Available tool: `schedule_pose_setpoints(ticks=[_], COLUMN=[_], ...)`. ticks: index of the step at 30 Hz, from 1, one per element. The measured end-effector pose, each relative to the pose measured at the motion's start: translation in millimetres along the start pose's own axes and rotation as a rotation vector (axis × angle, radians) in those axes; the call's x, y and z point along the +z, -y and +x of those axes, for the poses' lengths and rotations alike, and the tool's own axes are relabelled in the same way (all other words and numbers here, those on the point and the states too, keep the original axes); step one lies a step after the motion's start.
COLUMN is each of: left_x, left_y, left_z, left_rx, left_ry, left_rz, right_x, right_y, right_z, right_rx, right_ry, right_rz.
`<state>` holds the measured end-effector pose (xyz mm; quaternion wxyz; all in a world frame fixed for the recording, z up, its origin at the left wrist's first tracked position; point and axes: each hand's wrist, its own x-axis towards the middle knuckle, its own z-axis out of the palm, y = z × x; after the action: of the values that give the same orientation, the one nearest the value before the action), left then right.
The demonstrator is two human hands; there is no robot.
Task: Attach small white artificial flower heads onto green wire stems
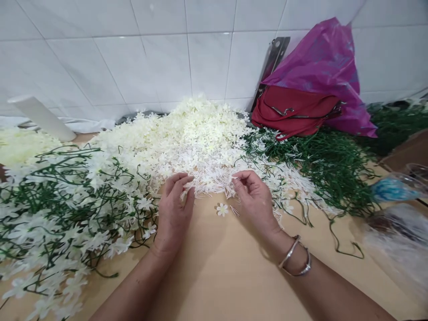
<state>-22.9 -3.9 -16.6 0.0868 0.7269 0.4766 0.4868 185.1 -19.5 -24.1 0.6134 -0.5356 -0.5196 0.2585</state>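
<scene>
My left hand (175, 207) is at the near edge of the pile of white artificial flowers (200, 122). Its thumb and fingers are bent with a gap between them, and I see nothing held there. On the other side, my right hand (254, 196) pinches a small white piece (234, 178) between thumb and fingertips; its exact kind is too small to tell. Between the hands, a single white flower head (222, 209) lies on the table. Thin white sticks (210, 178) are scattered just beyond the fingertips.
Green stems with white flowers (67, 191) spread at left. Bare green stems (334, 165) heap at right, near a red bag (297, 111) and a purple plastic bag (321, 67). A white cylinder (45, 118) leans at back left. Clear plastic (397, 245) lies at right.
</scene>
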Motion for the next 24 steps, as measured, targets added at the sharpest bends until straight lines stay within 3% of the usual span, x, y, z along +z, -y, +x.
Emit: schedule_pose_setpoints(ticks=[4,7,15,19,24], left_x=[5.2,16.2,80.9,108.6,127.6], left_y=[-13,-22,-19,-25,-37], left_z=[9,31,95,103,109], left_rx=[0.056,0.102,0.293,0.422,0.550], left_ry=[0.090,0.131,0.281,0.391,0.475], left_rz=[-0.088,-0.101,0.083,0.112,0.197], right_x=[4,5,5,4,4], right_y=[6,11,23,29,28], right_z=[-6,-8,-12,-15,-14], right_rx=[-0.084,-0.182,-0.478,-0.666,-0.739], right_ry=[0.074,0.092,0.020,-0.001,0.028], right_rz=[-0.116,-0.186,-0.274,-0.311,-0.351])
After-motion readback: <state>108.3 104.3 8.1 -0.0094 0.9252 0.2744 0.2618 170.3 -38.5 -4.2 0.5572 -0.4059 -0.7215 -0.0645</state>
